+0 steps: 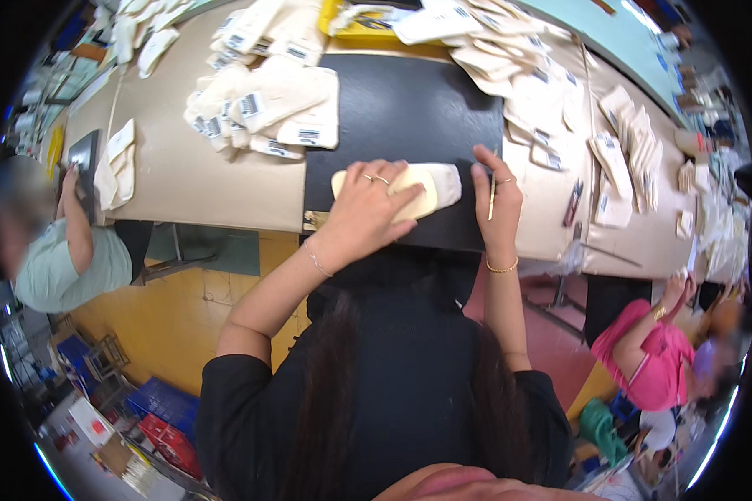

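So my left hand [368, 204] is spread wide over a pale yellow pad [426, 199], which lies on top of a white piece [449, 184] near the front edge of the black mat [401, 100] on the bench [163, 125]. The white end pokes out on the right. My right hand [500, 204] is just beside it, fingers pretty straight, with a thin stick [491, 199] tucked in them; can't tell how tight the grip is.

Tips, imo: press evenly through several fingers so neither layer skids, line up the rounded edges first, and make sure the stick points away from the fabric. Piles on both sides look slippery, so leave some elbow room.
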The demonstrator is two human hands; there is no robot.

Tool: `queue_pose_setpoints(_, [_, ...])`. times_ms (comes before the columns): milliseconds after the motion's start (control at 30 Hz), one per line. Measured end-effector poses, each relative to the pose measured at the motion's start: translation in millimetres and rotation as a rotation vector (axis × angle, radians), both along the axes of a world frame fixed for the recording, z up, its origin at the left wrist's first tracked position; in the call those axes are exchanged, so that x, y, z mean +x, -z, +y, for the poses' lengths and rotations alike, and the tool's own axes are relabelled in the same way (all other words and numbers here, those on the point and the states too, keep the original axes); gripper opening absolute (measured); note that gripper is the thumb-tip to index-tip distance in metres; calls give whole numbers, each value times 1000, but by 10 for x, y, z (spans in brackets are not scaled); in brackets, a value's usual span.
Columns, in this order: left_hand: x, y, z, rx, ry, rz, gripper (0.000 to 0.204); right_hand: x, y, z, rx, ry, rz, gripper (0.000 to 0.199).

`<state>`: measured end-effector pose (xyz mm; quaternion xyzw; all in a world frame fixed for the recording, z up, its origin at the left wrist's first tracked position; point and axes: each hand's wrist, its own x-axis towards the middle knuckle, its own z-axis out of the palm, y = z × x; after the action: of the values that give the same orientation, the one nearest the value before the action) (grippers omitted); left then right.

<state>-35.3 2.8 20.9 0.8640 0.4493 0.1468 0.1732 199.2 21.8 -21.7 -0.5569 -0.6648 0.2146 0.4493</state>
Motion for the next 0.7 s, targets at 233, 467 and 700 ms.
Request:
queue_pose_setpoints(233, [202, 155, 63, 63, 18, 35, 52, 39, 138, -444, -49, 92, 153, 35])
queue_pose_setpoints(467, [336, 343, 110, 71, 7, 19, 52, 13, 234, -514, -19, 53, 80, 43])
queue_pose_setpoints(700, [349, 380, 125, 73, 11, 10, 52, 47, 244, -492, 4, 24, 6, 37])
